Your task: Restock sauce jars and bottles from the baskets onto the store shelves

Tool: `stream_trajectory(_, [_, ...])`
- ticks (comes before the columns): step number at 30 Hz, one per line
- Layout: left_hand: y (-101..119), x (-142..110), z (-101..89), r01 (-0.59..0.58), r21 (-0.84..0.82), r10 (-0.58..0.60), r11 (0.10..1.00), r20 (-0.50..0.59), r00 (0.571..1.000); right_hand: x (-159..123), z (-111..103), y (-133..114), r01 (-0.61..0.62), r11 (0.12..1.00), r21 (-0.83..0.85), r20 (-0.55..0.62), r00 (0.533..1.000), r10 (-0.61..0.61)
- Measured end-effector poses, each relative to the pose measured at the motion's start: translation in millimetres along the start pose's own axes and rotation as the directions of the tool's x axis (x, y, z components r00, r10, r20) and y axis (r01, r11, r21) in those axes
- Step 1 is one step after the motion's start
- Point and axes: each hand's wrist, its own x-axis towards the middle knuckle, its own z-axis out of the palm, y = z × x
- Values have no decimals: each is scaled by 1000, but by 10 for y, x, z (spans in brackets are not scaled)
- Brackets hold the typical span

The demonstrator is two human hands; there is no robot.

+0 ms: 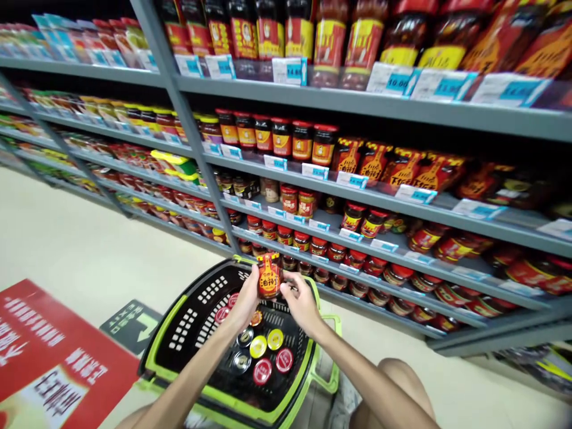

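Observation:
A small jar (270, 279) with a red and yellow label is held upright between both hands, above the far part of a black shopping basket (182, 326) with a lime-green rim. My left hand (248, 293) grips the jar's left side, thumb up along it. On its right side, the fingers and thumb of my right hand (300, 298) close on it. Inside the basket stand several jars, among them ones with yellow lids (258, 346), red lids (262, 370) and dark lids (242, 361). My forearms hide part of the basket.
A grey shelf unit (286, 174) full of jars and bottles runs across the front, price tags (314, 171) along its edges. A red floor poster (58, 339) and a dark exit sign (130, 326) lie on the floor at left. My bent knee (400, 381) is right of the basket.

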Motion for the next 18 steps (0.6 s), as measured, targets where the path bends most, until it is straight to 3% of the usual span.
stream_trajectory(10, [-74, -2, 65, 103, -73, -109, 992, -78, 991, 182, -6, 73, -59, 996, -72, -54, 997, 55])
stream_trajectory(15, [-147, 25, -41, 196, -46, -201, 979, -121, 972, 151, -61, 71, -58, 975, -214, -19, 998, 55])
stream_trajectory(18, [-245, 30, -114, 204, 16, -199, 979, -157, 967, 110, -87, 52, -70, 960, -272, -15, 998, 69])
